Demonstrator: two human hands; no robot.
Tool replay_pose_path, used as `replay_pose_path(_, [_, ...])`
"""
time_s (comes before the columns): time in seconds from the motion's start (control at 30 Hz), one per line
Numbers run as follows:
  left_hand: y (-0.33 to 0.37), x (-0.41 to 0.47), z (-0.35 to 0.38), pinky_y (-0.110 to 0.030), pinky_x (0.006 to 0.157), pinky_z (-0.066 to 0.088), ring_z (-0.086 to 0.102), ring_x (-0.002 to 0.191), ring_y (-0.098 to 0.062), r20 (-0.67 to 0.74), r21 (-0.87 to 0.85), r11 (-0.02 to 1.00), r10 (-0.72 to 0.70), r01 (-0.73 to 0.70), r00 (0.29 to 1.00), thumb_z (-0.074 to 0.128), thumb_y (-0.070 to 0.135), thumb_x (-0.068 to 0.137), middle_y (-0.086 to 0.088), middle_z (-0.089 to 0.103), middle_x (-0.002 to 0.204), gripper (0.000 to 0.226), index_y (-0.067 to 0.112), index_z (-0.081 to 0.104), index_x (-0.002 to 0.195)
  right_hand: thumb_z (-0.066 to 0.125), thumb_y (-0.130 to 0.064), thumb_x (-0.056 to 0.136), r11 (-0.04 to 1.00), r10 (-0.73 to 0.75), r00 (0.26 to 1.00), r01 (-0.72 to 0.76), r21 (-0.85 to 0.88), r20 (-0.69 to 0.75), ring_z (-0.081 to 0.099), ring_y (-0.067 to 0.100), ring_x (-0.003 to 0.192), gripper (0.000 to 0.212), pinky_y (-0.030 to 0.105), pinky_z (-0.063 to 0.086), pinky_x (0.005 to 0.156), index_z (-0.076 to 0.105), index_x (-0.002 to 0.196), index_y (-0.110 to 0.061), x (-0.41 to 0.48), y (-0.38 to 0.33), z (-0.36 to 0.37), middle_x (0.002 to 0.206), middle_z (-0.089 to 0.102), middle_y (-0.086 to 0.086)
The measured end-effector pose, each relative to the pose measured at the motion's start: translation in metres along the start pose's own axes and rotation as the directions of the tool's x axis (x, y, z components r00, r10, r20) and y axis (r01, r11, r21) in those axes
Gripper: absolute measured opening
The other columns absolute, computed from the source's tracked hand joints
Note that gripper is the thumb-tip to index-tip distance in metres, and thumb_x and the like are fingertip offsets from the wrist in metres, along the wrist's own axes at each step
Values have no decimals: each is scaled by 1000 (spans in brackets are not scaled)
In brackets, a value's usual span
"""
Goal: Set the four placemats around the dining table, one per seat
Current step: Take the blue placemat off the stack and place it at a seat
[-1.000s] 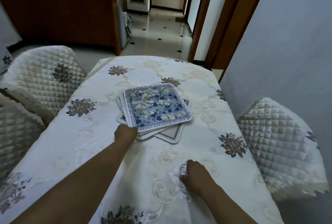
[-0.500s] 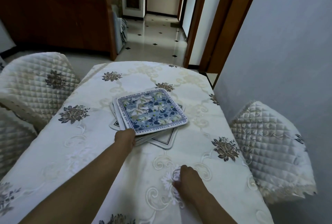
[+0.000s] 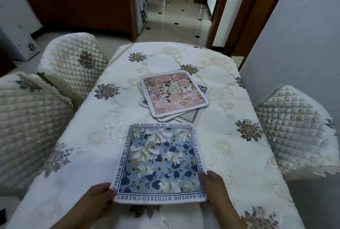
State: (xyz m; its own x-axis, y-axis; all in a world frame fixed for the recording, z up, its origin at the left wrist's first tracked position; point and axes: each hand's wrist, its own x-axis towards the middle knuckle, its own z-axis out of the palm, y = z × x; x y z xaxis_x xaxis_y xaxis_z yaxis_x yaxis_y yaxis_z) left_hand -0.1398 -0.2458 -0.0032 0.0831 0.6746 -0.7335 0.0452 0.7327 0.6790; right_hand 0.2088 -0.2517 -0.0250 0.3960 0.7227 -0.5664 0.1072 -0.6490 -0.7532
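Note:
A blue floral placemat with a lettered border lies on the near part of the table. My left hand grips its near left corner and my right hand grips its near right corner. Farther along, in the middle of the table, a pink floral placemat tops a loose stack; edges of other mats show beneath it. The table wears a cream cloth with embroidered flowers.
Two quilted chair backs stand along the left side and one quilted chair back on the right. A grey wall runs close on the right. A tiled hallway and a wooden cabinet lie beyond the table's far end.
The blue placemat has come off the stack to the near edge, uncovering the pink mat. My right hand left the cloth and took hold of the mat; both hands now grip it.

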Motion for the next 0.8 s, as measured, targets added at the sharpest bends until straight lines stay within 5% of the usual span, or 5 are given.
replay_pose_path(0.13, [-16,-35,-16,-23,47,32,40,42,-17,-49,307,933,211,-186,976,54,6,96,0,45,44,38,12,64,59,60,-27,91,950,-163,980,126,-284,-113,35,17,47,46,33,24,51,30,56,-20,-48,4,5,50,34,-2])
replay_pose_path(0.33, [-32,-100,-10,-31,55,40,51,52,-17,-25,548,785,361,-289,932,57,23,93,-7,60,59,24,22,58,69,52,-28,97,853,-422,876,296,-429,-233,31,18,47,42,33,21,47,29,64,-15,-138,21,-13,53,33,3])
replay_pose_path(0.6, [-114,-152,-18,-28,55,43,65,58,-7,10,657,719,291,-225,957,57,28,94,-4,54,58,23,20,50,73,54,-26,96,812,-429,848,212,-544,-311,38,13,45,40,27,22,42,32,63,-20,-216,107,-17,52,36,2])
replay_pose_path(0.8, [-139,-146,-17,-36,65,50,65,70,-21,8,728,670,201,-143,980,55,26,94,-11,62,73,28,18,44,70,51,-32,97,764,-355,890,99,-638,-287,54,34,56,32,32,36,48,38,70,-23,-219,143,-3,62,47,2])
